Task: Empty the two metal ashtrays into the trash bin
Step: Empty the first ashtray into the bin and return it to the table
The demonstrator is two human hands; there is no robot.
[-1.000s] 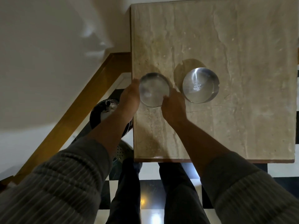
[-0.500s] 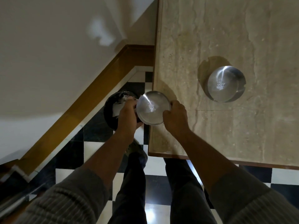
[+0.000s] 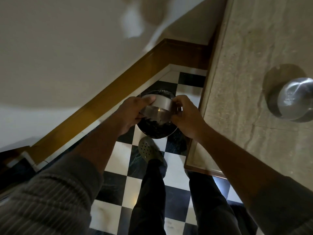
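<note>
Both hands, left (image 3: 130, 112) & right (image 3: 186, 117), clamp ashtray (image 3: 158, 107) by its sides, tipped over bin (image 3: 155, 128) to dump ash. 2nd ashtray (image 3: 294, 99) waits on table (image 3: 245, 82) at 3 o'clock.

the ashtray (image 3: 158, 108) held over the trash bin (image 3: 156, 128) is motion-blurred, and its tilt hides what is inside. it and both hands cover much of the trash bin's opening. the second ashtray (image 3: 295, 99), on the counter (image 3: 245, 65) right of the trash bin, is cut off by the frame's right edge. the left hand (image 3: 131, 112) hides the held ashtray's left rim.
</note>
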